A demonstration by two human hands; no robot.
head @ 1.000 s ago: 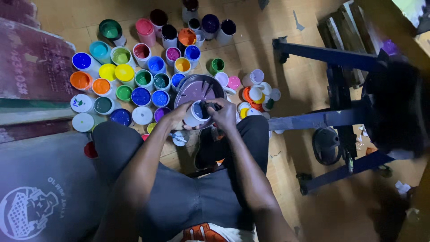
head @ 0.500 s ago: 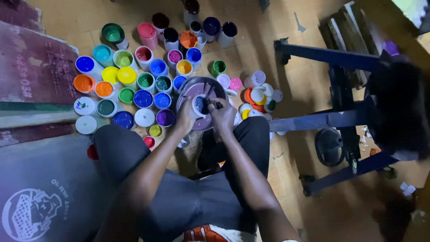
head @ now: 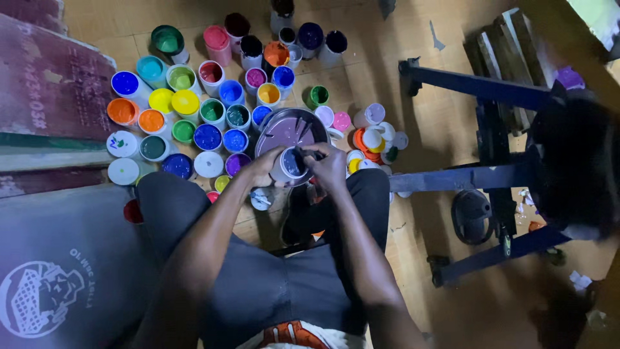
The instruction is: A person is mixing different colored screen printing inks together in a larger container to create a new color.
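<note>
Hands on small white jar (head: 290, 165), dark blue paint inside.
Left hand (head: 266, 169) fingers wrap it; right hand (head: 330, 166) pinches a thin tool (head: 309, 154) at its rim, purple-smeared bowl (head: 290, 128) just beyond fingertips.

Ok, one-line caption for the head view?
Seated person's left hand holds small paint jar while right hand works inside it, open paint pots spread on floor.

- We sit in what looks like a print or paint workshop, low on a bare wooden floor (head: 387, 71).
- Around us stand dozens of open paint pots (head: 194, 110) in many colours, with loose lids (head: 378, 139) beside them.
- A dark blue metal press frame (head: 484, 174) stands just to our right.
- A grey printed cloth (head: 58, 278) lies on the left.
</note>
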